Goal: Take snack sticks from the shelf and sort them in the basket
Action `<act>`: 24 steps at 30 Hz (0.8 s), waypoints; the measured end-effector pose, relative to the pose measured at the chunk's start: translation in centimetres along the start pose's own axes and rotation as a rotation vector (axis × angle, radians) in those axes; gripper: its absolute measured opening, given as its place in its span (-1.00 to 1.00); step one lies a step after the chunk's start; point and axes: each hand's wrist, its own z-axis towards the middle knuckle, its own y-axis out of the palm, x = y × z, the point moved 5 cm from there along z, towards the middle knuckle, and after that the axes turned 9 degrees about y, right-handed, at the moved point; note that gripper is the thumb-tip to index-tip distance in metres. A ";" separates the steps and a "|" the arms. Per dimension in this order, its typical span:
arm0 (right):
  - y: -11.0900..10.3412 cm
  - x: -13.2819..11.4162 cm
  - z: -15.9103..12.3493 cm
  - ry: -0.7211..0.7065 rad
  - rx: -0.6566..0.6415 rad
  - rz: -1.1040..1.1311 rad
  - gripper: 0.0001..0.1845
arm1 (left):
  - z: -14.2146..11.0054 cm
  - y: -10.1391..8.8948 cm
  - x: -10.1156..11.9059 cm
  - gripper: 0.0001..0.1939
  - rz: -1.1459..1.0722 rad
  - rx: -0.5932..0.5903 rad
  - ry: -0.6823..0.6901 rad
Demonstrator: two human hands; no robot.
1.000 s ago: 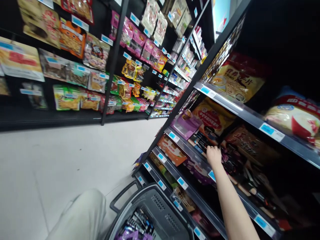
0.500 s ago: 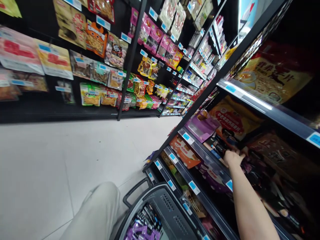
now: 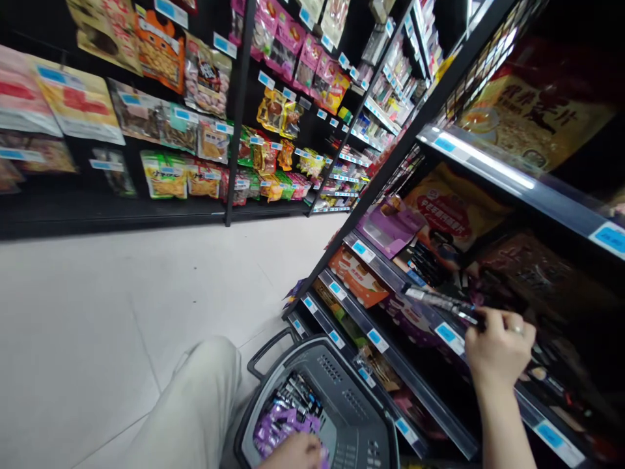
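Over the front edge of a store shelf [image 3: 385, 270], slim dark packets [image 3: 442, 301] are clenched in the grip of the right hand [image 3: 500, 345], while the left hand [image 3: 295, 451], its grip too blurred to tell, meets purple packets [image 3: 280, 420] in a grey basket [image 3: 359, 400].

Grey basket [image 3: 359, 371]; purple packets [image 3: 280, 423]; orange box [image 3: 356, 277], white-dotted; dark sticks [image 3: 442, 302], seemingly black-and-silver.
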 end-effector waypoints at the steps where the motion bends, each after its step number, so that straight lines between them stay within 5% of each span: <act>1: -0.8 -0.3 -3.0 0.012 -0.042 0.113 -0.78 | -0.2 0.1 0.4 -0.49 -0.226 -0.052 -0.043; 3: -2.1 -1.4 -9.1 0.036 -0.156 0.391 -0.80 | -1.0 0.2 2.0 -0.35 -0.720 -0.182 -0.035; 5: -2.7 -3.0 -14.9 0.053 -0.323 0.669 -0.83 | -2.2 -0.1 3.3 -0.29 -0.964 -0.304 -0.041; 10: -2.1 -5.9 -25.9 0.181 -0.658 0.846 -0.82 | -4.5 1.1 2.6 -0.54 -0.871 -0.544 -0.317; 12: -0.9 -5.3 -29.5 0.432 -0.707 0.867 -0.73 | -4.3 2.0 2.4 -0.60 -0.847 -0.585 -0.229; 16: 2.0 -3.7 -36.6 1.174 -0.807 1.223 -0.54 | -3.2 3.2 1.8 -0.63 -0.795 -0.446 -0.055; 18: 2.8 -3.9 -38.5 1.375 -0.905 1.465 -0.59 | -3.0 3.8 1.3 -0.61 -0.740 -0.414 -0.049; 20: 3.0 -4.2 -39.0 1.420 -0.976 1.625 -0.65 | -3.1 4.5 1.0 -0.60 -0.704 -0.423 -0.053; 24: 3.0 -4.1 -38.9 1.495 -0.953 1.623 -0.66 | -3.1 5.5 -0.1 -0.65 -0.691 -0.439 -0.110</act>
